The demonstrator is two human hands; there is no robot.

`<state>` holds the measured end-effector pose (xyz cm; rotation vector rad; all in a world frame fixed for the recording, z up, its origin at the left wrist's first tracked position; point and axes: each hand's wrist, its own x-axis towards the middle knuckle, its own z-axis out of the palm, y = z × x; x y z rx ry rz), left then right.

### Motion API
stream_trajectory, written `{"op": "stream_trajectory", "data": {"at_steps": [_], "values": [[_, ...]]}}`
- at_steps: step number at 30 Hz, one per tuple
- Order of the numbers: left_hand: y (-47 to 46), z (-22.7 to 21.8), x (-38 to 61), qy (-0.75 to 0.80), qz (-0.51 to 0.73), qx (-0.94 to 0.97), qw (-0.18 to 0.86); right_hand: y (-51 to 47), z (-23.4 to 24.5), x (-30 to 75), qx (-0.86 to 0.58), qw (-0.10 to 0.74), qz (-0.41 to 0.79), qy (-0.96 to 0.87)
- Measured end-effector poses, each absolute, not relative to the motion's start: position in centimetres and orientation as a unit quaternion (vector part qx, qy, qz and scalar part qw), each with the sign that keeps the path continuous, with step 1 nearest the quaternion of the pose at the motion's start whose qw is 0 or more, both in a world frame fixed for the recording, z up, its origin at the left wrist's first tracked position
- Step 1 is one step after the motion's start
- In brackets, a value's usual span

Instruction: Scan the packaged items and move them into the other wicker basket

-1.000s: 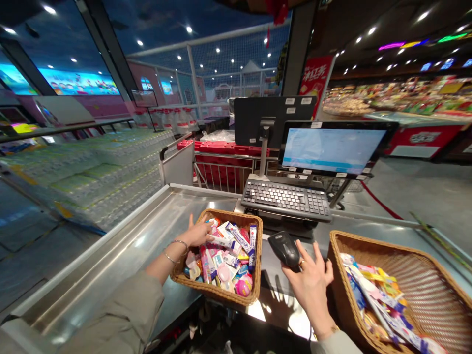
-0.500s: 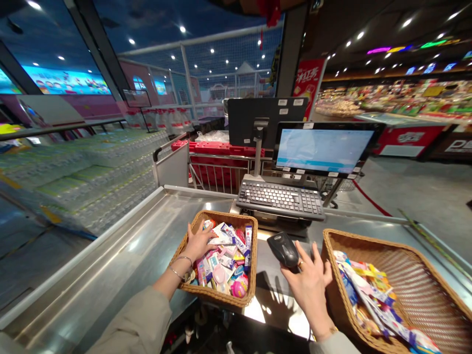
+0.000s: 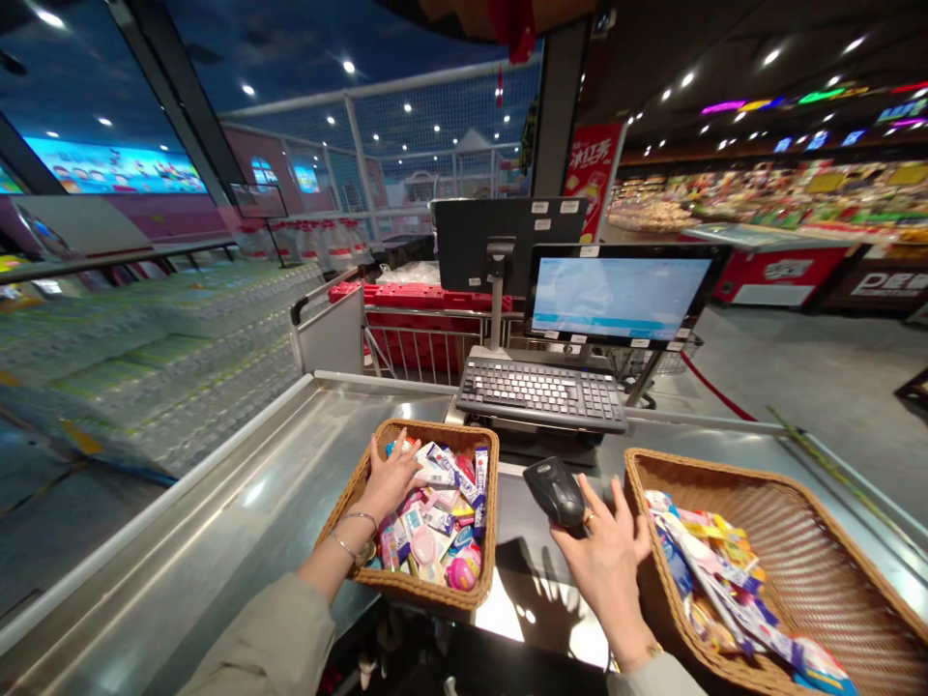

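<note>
Sinking deeper into basket (image 3: pixel 406 592), our left hand (image 3: pixel 391 480) now lies on packets (image 3: pixel 444 472) under palm, off far rim; whether it clasps one, we cannot tell; nothing lifted yet. Our right hand (image 3: pixel 607 561) keeps scanner (image 3: pixel 555 488) gripped, fingers splayed; second basket (image 3: pixel 797 483) just right of it.

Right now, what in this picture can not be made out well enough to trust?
All in the head view:
- Whether the left hand grips a packet: its back covers the packets under it in the left basket.
- How the right hand holds the scanner: the hand hides the handle.
- Text on the screen: too small, washed out.
- Right basket: cut off by the bottom and right edges.
- Packet labels: too small.
</note>
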<state>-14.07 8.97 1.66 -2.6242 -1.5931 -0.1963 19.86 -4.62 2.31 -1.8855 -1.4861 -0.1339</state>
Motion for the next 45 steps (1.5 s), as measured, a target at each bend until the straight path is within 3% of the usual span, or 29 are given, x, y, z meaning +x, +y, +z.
{"op": "stream_trajectory", "data": {"at_steps": [12, 45], "values": [[9.5, 3.2, -9.7, -0.484, -0.113, -0.864, 0.079, -5.2, 2.8, 20.7, -0.733, 0.370, -0.078, -0.566], [9.3, 5.0, 3.6, -0.409, -0.213, -0.886, 0.042, -7.0, 3.3, 23.8, -0.741, 0.351, -0.062, -0.569]]}}
